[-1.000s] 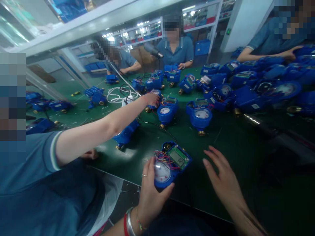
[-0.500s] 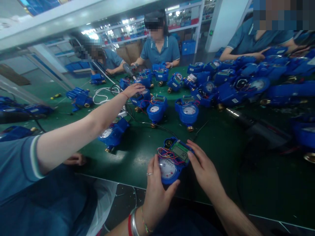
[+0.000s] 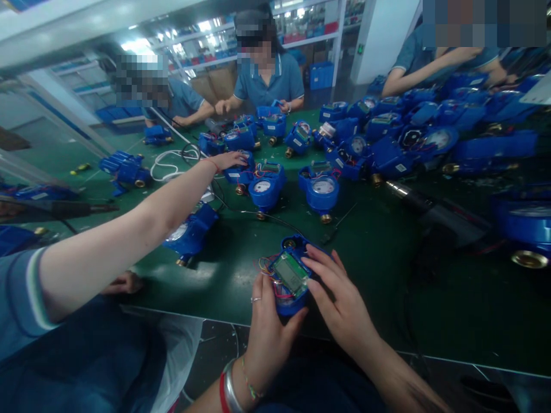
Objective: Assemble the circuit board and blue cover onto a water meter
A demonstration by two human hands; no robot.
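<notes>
Since earlier, right hand [image 3: 340,298] has swung the green display board [image 3: 290,272] over the blue plastic water meter [image 3: 288,281] gripped by left hand [image 3: 269,330]; seating it likely needs careful pressing.

Green surface [image 3: 387,275] carrying many blue meters: two open-faced ones side by side at centre [image 3: 266,189] [image 3: 322,192], one lying tilted [image 3: 189,229], and a dense cluster at upper right [image 3: 413,132]. A white cable [image 3: 170,163] lies coiled at upper left. A co-worker's arm [image 3: 142,229] extends across the surface from the left. Seated persons in blue shirts [image 3: 267,80] occupy the far side, with shelving [image 3: 310,28] behind them.
</notes>
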